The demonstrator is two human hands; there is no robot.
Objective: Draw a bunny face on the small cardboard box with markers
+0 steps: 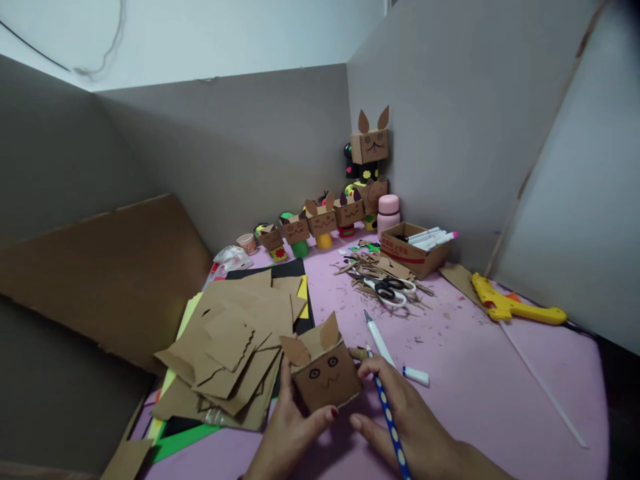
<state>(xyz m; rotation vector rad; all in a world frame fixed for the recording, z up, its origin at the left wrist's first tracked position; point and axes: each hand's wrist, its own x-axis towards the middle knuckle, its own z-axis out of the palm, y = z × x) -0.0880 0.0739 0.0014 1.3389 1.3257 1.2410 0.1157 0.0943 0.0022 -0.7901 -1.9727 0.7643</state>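
Observation:
My left hand [295,423] is closed around the lower left of a small cardboard box head [327,383]. The head has two pointed cardboard ears, ringed eyes drawn in dark ink and a thin zigzag mouth. In my right hand [407,407] rests a blue pencil with pale dots [387,407], its tip pointing up and away from me. My right fingers are close to the head's right side; whether they touch it I cannot tell. Just beyond that hand lie an uncapped white marker [379,338] and its cap [416,376].
Cut cardboard sheets [230,347] are piled at left. Scissors [390,291] lie among scraps. Behind them stands a box of markers [417,250], with a pink bottle [389,212] and several finished cardboard animals [321,223]. A yellow glue gun [515,307] lies at right.

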